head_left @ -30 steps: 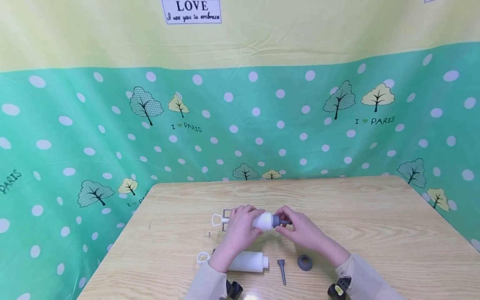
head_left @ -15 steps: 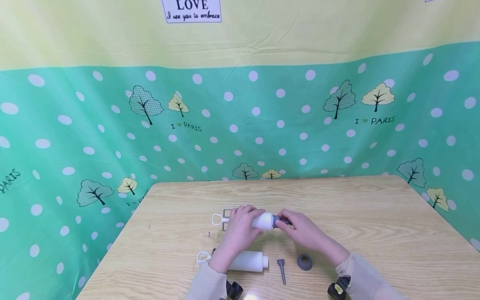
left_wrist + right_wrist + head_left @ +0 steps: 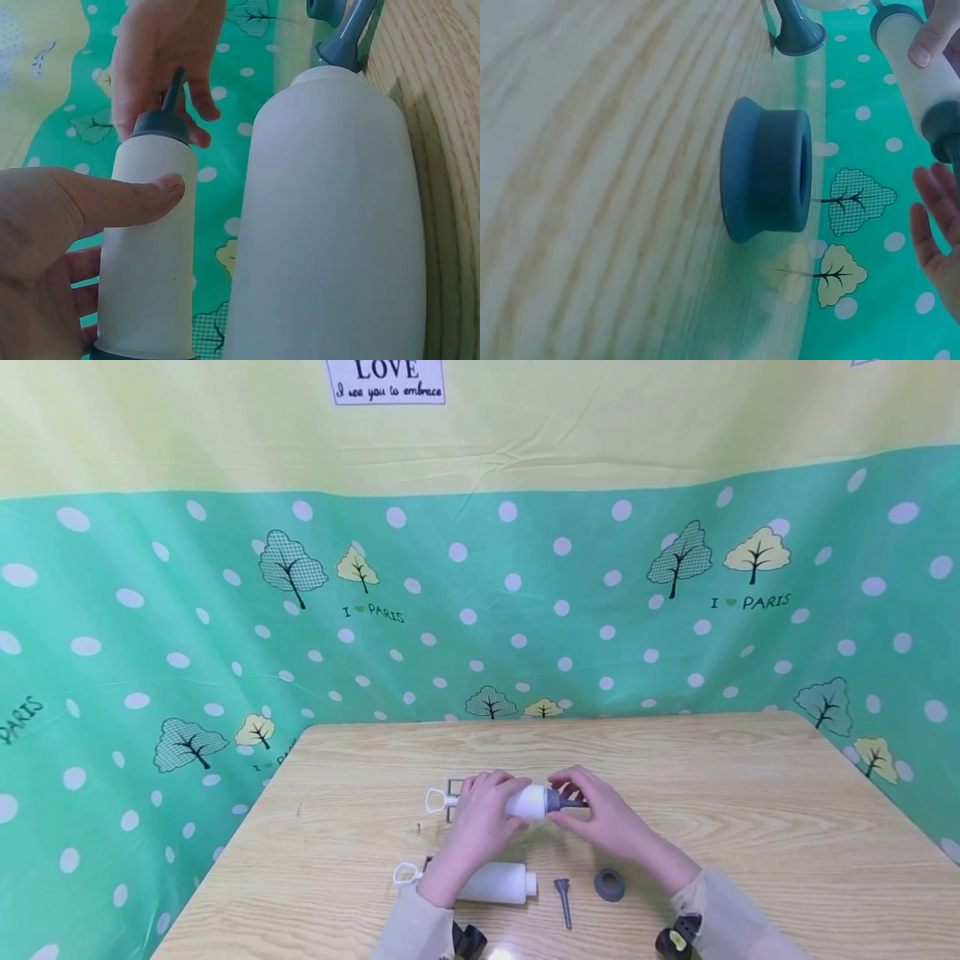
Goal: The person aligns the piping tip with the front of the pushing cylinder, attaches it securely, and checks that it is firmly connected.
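My left hand [image 3: 486, 814] grips a white syringe-like tube [image 3: 527, 802] that lies sideways above the table, its thumb across the barrel. A grey screw cap [image 3: 161, 126] with a thin grey nozzle [image 3: 174, 90] sits on the tube's right end. A white ring handle [image 3: 436, 800] and a grey crosspiece show at its left end. Around the cap and nozzle my right hand [image 3: 603, 814] has its fingers spread; in the right wrist view its fingertips stand slightly apart from the cap.
A second white tube [image 3: 497, 883] with a ring handle lies below my left forearm. To its right lie a loose grey nozzle [image 3: 564, 903] and a grey ring cap [image 3: 609, 885]. A tiny object [image 3: 418, 828] lies to the left. A patterned cloth [image 3: 480, 610] hangs behind the table.
My right hand's fingers were closed over the cap and nozzle half a second ago; now they are spread and the nozzle shows between them. My left hand keeps its grip on the tube.
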Tool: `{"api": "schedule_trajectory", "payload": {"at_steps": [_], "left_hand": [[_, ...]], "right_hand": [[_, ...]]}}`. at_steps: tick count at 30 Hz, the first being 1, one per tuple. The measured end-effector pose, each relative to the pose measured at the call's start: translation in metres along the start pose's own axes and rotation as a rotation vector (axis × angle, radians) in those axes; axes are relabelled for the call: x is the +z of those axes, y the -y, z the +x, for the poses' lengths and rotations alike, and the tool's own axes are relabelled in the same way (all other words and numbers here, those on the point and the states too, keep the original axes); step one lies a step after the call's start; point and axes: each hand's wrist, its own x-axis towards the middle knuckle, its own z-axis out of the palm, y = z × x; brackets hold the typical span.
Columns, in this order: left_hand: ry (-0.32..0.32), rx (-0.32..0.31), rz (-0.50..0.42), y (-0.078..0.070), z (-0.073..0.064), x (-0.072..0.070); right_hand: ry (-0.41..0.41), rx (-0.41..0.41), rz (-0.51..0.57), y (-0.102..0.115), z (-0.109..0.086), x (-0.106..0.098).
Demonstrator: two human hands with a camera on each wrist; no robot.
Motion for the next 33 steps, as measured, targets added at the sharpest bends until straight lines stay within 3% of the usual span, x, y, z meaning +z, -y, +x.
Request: {"api": "schedule_trajectory", "payload": {"at_steps": [4,7,22,33], "left_hand": [[-0.003,-0.005,-0.005,0.0002,0.0001,-0.0012],[0.0,-0.005,-0.005,0.0009,-0.0005,-0.0011],[0.011,0.007,0.011,-0.0006,-0.0021,-0.0015],[0.024,0.003,0.003,0.002,-0.0015,-0.0012]], "right_hand": [[-0.028,-0.104,-0.011,-0.0021,0.0006,0.0014],[-0.034,-0.12,-0.01,-0.0022,0.0009,0.0024],[0.063,0.035,0.02,-0.0011,0.0022,-0.0014],[0.063,0.009,-0.016,0.0006,0.0018,-0.0005]]}}
